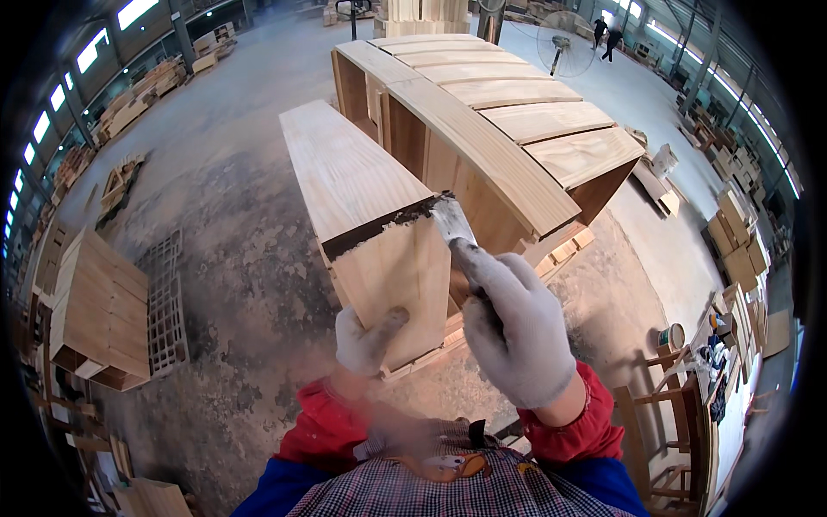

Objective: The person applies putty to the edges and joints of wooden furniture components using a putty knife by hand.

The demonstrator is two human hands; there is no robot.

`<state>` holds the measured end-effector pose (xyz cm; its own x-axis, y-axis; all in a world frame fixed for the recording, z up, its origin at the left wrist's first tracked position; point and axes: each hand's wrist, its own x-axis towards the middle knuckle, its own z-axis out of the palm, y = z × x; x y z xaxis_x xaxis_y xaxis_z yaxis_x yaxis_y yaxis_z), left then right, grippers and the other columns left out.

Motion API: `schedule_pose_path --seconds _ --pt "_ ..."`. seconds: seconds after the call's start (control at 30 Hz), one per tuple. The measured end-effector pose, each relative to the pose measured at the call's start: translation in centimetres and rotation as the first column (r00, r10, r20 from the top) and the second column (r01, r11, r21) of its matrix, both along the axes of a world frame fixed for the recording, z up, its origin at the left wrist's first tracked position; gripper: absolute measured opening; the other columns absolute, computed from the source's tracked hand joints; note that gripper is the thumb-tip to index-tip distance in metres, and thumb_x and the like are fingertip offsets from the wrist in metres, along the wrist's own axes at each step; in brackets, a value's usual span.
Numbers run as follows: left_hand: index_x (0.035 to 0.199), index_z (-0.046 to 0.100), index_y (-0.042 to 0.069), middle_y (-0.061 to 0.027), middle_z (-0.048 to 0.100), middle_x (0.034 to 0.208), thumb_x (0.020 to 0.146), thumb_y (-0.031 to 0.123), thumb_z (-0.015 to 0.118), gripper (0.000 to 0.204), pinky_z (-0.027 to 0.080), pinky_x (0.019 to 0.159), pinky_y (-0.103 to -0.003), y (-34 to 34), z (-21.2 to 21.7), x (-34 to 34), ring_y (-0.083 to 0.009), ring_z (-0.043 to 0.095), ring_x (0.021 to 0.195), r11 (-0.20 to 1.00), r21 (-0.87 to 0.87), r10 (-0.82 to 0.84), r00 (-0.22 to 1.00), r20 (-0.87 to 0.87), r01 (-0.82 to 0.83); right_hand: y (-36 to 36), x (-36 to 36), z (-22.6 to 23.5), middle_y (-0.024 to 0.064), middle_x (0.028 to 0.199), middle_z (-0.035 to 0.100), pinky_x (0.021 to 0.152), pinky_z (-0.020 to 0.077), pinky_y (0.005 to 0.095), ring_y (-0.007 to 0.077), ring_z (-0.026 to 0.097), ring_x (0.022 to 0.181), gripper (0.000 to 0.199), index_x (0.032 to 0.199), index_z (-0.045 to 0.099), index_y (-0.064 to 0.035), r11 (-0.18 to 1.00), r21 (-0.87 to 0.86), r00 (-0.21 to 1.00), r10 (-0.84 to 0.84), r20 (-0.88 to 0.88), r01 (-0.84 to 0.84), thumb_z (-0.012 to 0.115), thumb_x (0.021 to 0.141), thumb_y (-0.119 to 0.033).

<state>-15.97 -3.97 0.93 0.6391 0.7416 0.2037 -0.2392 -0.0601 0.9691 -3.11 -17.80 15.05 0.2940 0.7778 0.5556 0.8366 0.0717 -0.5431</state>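
A pale wooden drawer [353, 168] stands tilted in front of me. Dark brown filler [379, 227] runs in a ragged band along its near top edge and smears onto the front face. My right hand [521, 332], in a white glove with dirty fingertips, grips a putty knife [452, 221]. Its blade touches the right end of that band and carries filler at its tip. My left hand [366, 340], gloved too, holds the drawer's lower left side, thumb flat on the face and the other fingers mostly hidden.
Behind the drawer lies a large wooden cabinet [517, 177] with open compartments. Another wooden carcass [103, 310] rests beside a plastic pallet [164, 302] at left. A cluttered workbench [728, 388] and a tub [672, 336] are at right. Two people [607, 39] walk far off near a fan [560, 43].
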Motion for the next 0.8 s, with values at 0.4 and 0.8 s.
schedule_pose_path --seconds 0.4,0.8 --pt "0.092 0.062 0.0 0.0008 0.061 0.077 0.081 0.008 0.065 0.014 0.042 0.057 -0.021 0.0 0.4 -0.2 -0.0058 0.053 0.066 0.999 -0.048 0.014 1.0 0.0 -0.014 -0.2 0.0 2.9 0.0096 0.089 0.051 0.055 0.048 0.0324 0.0252 0.059 0.068 0.048 0.122 0.049 -0.0075 0.967 -0.239 0.947 0.151 0.284 -0.082 0.057 0.075 -0.003" --pt "0.086 0.063 0.0 0.0005 0.061 0.076 0.08 0.007 0.062 0.009 0.042 0.057 -0.021 -0.3 1.2 0.2 -0.0058 0.052 0.065 1.0 -0.004 0.026 1.0 0.008 -0.026 -0.1 1.1 7.0 0.0096 0.094 0.053 0.061 0.0489 0.033 0.0258 0.058 0.074 0.046 0.117 0.054 -0.0066 0.847 -0.499 0.831 0.138 0.539 0.183 0.058 0.071 -0.001"
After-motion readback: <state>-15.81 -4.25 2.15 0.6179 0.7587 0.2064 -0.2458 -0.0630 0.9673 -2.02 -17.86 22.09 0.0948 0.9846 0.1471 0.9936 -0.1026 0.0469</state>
